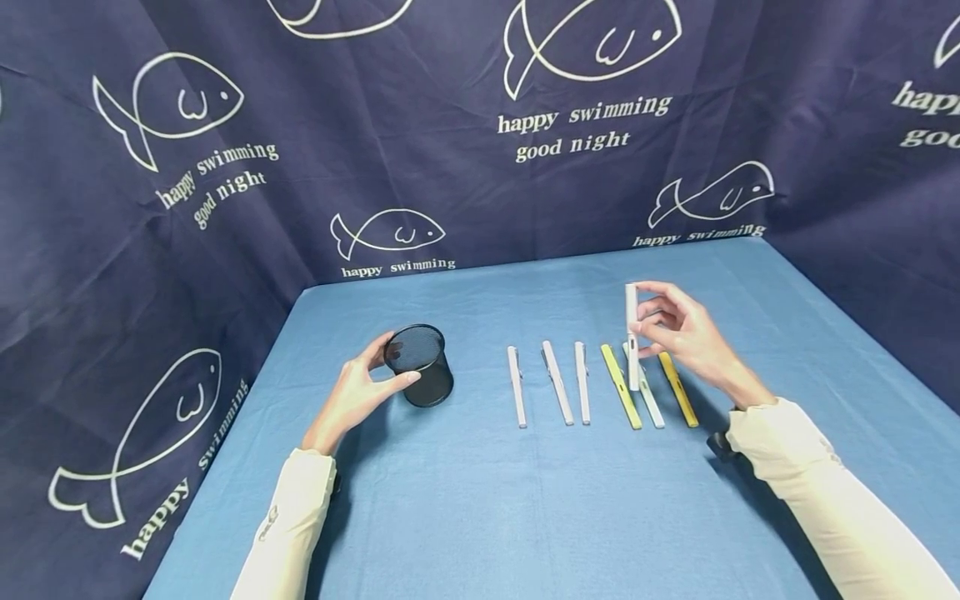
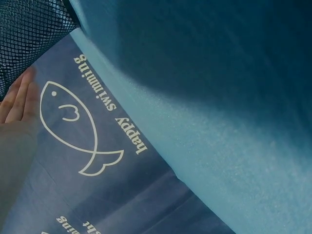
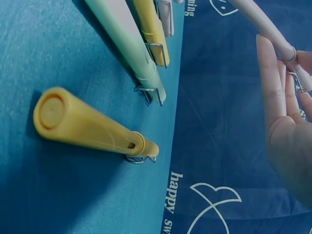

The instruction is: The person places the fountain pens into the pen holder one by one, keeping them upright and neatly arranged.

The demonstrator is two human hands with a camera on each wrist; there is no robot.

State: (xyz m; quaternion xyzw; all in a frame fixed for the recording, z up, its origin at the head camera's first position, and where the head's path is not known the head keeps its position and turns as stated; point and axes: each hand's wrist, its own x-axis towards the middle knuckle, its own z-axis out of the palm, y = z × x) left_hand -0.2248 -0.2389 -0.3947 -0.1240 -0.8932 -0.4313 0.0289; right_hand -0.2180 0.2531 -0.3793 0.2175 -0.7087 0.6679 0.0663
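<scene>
A black mesh pen cup [image 1: 429, 379] stands at the left of the table, tilted a little in the head view. My left hand [image 1: 358, 392] holds it from the left, thumb in front and fingers behind; in the left wrist view those fingers [image 2: 22, 97] lie along the mesh. My right hand [image 1: 686, 333] pinches a white pen [image 1: 632, 333] between thumb and fingers, upright above the table. Below it lie a yellow-green pen [image 1: 621, 387], a mint pen [image 1: 654, 402] partly hidden by the held one, and a dark yellow pen [image 1: 678, 390].
Three pale pinkish pens, a left one [image 1: 517, 387], a middle one [image 1: 558, 383] and a right one [image 1: 582, 383], lie between the cup and the yellow-green pen. A blue cloth [image 1: 480, 517] covers the table. Dark blue fish-print curtains [image 1: 465, 167] enclose its back and sides.
</scene>
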